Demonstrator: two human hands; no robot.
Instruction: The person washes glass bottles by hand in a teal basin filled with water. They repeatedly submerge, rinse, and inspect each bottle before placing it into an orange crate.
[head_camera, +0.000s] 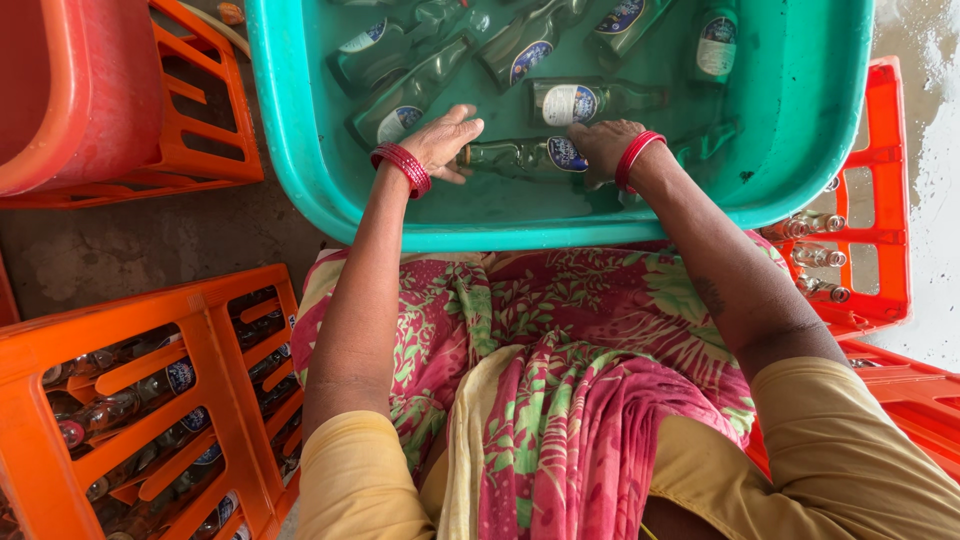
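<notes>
Looking down, I see my left hand (440, 140) and right hand (603, 148) clamped on opposite ends of a glass bottle (525, 155). It lies sideways in the green tub (300, 150) among other bottles (590, 100), with orange crates (120, 400) nearby.

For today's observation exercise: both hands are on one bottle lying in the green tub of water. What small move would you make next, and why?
Probably lift the bottle clear of the water: the left hand is at its neck end and the right hand at its base end, while it lies sideways in the green tub among other bottles.
</notes>
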